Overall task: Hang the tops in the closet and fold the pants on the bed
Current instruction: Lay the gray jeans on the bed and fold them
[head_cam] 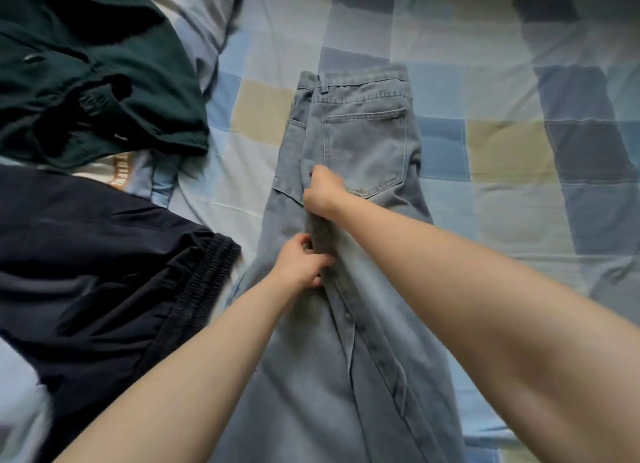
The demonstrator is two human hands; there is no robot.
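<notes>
there, both hands (313, 232) gripping jeans (363, 143)

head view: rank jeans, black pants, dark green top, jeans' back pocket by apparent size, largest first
1. jeans, running off the bottom edge.
2-3. black pants and dark green top: alike; both are cut by the left edge, so no ranking.
4. back pocket, plainly smallest.

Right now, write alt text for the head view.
Both hands, left hand and right hand, pinch the middle fold of light blue jeans lying lengthwise on a checked bed. Dark clothes lie piled at left.
</notes>
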